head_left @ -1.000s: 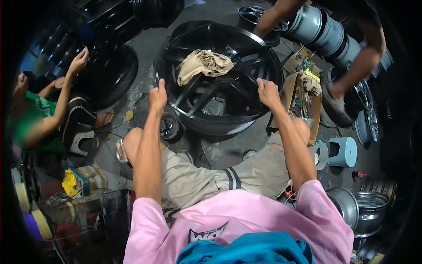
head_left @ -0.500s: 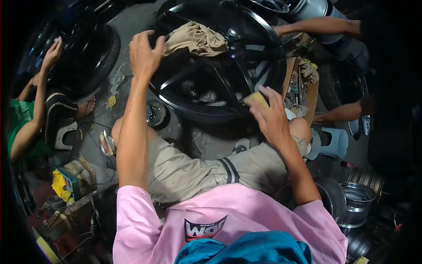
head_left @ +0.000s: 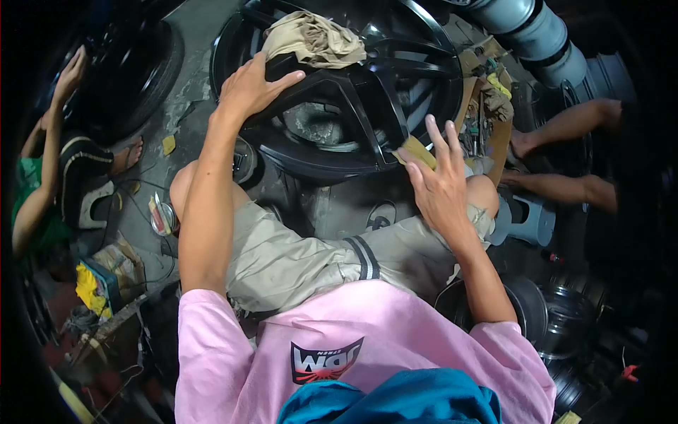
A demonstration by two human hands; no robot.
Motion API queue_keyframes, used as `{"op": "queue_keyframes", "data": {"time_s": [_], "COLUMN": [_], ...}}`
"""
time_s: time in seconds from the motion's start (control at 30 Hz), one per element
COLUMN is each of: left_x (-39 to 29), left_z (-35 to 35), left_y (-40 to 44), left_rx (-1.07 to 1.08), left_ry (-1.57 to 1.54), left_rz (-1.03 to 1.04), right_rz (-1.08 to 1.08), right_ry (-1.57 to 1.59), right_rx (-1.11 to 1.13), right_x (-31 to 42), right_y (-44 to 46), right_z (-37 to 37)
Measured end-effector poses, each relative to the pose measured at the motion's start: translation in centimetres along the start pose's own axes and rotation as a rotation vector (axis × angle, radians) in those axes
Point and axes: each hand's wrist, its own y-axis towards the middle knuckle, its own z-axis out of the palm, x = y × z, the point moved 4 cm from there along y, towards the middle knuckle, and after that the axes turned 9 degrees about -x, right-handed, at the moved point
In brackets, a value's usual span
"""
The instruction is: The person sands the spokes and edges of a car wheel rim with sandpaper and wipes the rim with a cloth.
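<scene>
A large black alloy wheel (head_left: 353,88) lies face up in front of my knees. A crumpled beige cloth (head_left: 314,41) rests on its upper spokes. My left hand (head_left: 248,88) is at the wheel's left side, fingers and thumb spread, seemingly touching the rim; it holds nothing. At the wheel's lower right edge, my right hand (head_left: 439,173) pinches a small yellow piece of sandpaper (head_left: 418,152) near the thumb, while two other fingers stretch upward. The sandpaper is close to the rim; whether it touches cannot be told.
A cardboard box (head_left: 500,138) of tools stands right of the wheel, near another person's legs (head_left: 565,134). Silver rims (head_left: 537,35) are stacked behind. A blue stool (head_left: 530,219) is at right. On the left sits another person (head_left: 42,184) beside a dark tire (head_left: 152,85).
My left hand has come down to the wheel's edge. My right hand's fingers have straightened around the sandpaper. The view has shifted slightly, and the other person's limbs at right have moved.
</scene>
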Motion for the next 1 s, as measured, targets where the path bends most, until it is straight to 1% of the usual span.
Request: {"op": "queue_keyframes", "data": {"time_s": [0.07, 0.1, 0.17, 0.2, 0.23, 0.27, 0.3, 0.37, 0.43, 0.5, 0.57, 0.6, 0.67, 0.7, 0.73, 0.77, 0.8, 0.83, 0.87, 0.9, 0.97, 1.0], "left_x": [-0.3, -0.3, -0.7, -1.1, -1.4, -1.3, -1.2, -1.1, -1.3, -1.6, -2.0, -1.9, -1.7, -1.7, -1.8, -1.9, -2.2, -2.8, -3.7, -4.5, -5.4, -5.7], "left_z": [-0.1, -0.2, -0.6, -1.0, -1.1, -1.2, -1.1, -1.2, -1.1, -1.1, -1.3, -1.3, -1.5, -1.6, -2.0, -2.2, -2.4, -2.5, -3.0, -3.4, -3.1, -2.8], "left_y": [-0.1, -0.5, -1.5, -2.0, -2.4, -2.5, -2.7, -3.0, -3.1, -3.2, -3.1, -3.1, -3.3, -3.1, -2.9, -2.8, -2.5, -2.3, -2.2, -2.1, -1.7, -1.5], "left_rx": [0.023, 0.051, 0.041, 0.049, 0.063, 0.073, 0.069, 0.012, 0.021, 0.018, 0.009, 0.002, -0.082, -0.077, -0.122, -0.165, -0.251, -0.248, -0.306, -0.363, -0.365, -0.36], "left_ry": [0.006, 0.021, 0.029, 0.097, 0.16, 0.127, 0.122, 0.118, 0.122, 0.126, 0.094, 0.094, 0.015, 0.014, -0.045, -0.103, -0.146, -0.142, -0.176, -0.209, -0.218, -0.214], "left_rz": [0.02, 0.024, 0.02, 0.038, 0.056, 0.051, 0.043, 0.099, 0.097, 0.094, 0.115, 0.113, 0.142, 0.15, 0.19, 0.228, 0.251, 0.256, 0.294, 0.334, 0.367, 0.382], "right_rz": [0.015, 0.038, 0.1, 0.087, 0.113, 0.137, 0.128, 0.132, 0.126, 0.082, 0.094, 0.122, 0.152, 0.131, 0.116, 0.129, 0.322, 0.516, 0.421, 0.429, 0.484, 0.355], "right_ry": [0.026, 0.041, 0.006, 0.003, 0.091, 0.179, 0.177, 0.205, 0.199, 0.055, 0.136, 0.165, 0.193, 0.194, 0.198, 0.202, 0.336, 0.468, 0.412, 0.416, 0.441, 0.363], "right_rx": [-0.03, 0.002, 0.05, 0.053, 0.04, 0.027, 0.031, 0.063, 0.052, -0.004, -0.036, -0.037, -0.039, 0.031, 0.104, 0.105, 0.031, -0.044, -0.252, -0.256, -0.306, -0.278], "right_x": [-0.3, -0.1, -0.4, -0.1, 0.2, 0.4, 0.6, 0.6, 0.0, -0.1, 1.7, 2.1, 2.5, 2.4, 2.1, 1.5, 0.1, -1.3, -2.5, -2.2, -0.8, -0.6], "right_y": [0.9, 1.6, 2.3, 2.2, 1.4, 0.7, 0.2, -0.6, -0.8, 0.6, 0.1, -0.4, -1.6, -2.4, -3.2, -3.7, -3.9, -4.1, -3.7, -3.0, -1.5, -2.2], "right_z": [2.1, 3.6, 5.6, 5.5, 4.8, 4.1, 2.9, 0.6, 1.6, 3.2, 3.8, 2.8, 0.0, -1.6, -2.4, -2.5, -2.5, -2.3, -1.9, -1.7, -1.6, 0.2]}}
